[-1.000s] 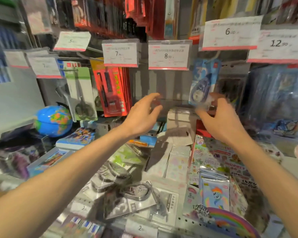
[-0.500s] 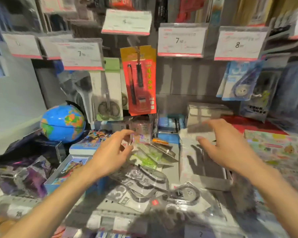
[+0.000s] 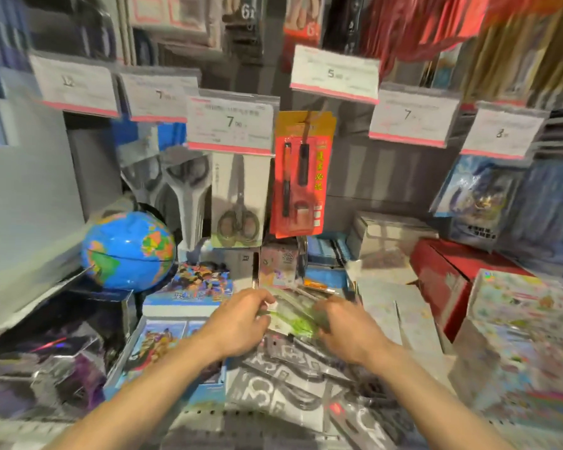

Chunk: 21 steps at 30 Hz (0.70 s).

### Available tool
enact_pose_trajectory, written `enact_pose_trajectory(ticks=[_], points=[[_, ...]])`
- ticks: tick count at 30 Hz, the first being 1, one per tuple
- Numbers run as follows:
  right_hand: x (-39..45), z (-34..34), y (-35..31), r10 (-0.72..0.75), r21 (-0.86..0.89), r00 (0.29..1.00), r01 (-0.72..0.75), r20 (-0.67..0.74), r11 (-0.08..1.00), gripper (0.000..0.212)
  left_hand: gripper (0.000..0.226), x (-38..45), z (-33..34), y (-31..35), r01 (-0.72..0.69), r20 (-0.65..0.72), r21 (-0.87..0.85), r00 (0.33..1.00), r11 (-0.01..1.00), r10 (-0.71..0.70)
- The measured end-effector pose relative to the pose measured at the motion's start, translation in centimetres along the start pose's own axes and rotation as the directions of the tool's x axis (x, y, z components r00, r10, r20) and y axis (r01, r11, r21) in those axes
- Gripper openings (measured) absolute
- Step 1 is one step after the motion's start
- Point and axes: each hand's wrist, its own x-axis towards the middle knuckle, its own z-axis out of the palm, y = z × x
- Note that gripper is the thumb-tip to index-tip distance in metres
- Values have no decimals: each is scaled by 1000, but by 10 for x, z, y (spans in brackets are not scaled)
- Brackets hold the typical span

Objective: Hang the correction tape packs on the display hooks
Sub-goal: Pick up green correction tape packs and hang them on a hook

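A clear pack with green correction tape point(image 3: 291, 315) lies on top of a loose pile of clear packs point(image 3: 293, 388) on the shelf in front of me. My left hand point(image 3: 241, 323) pinches its left edge with curled fingers. On its right side my right hand point(image 3: 348, 329) curls its fingers over the pack. A blue correction tape pack point(image 3: 475, 190) hangs on a hook at the right, under the price tag marked 8 point(image 3: 504, 133). The picture is blurred by motion.
Scissors packs point(image 3: 238, 203) and an orange pen pack point(image 3: 301, 177) hang behind the pile. A globe point(image 3: 127, 251) stands at the left, a red box point(image 3: 452, 280) and sticker packs point(image 3: 517, 336) at the right. Price tags point(image 3: 410, 120) jut out overhead.
Both hands came down from the hanging blue pack at the right to the pile on the shelf and closed on the green pack. My view swung left and down.
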Motion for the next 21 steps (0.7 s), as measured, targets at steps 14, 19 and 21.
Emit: enact_pose_trajectory(ticks=[14,19,21], points=[[-19,-25,3,-136,-220,898,45,-418,974,36,54,32,-6,23,382,244,-766,917,517,-316],[-31,-26,8,-283,-99,846,268,-451,958,38,33,26,-16,28,370,271,-889,900,269,-340],[-35,-29,10,-334,-42,856,346,-395,937,25,23,23,-19,26,332,257,-925,905,186,-338]])
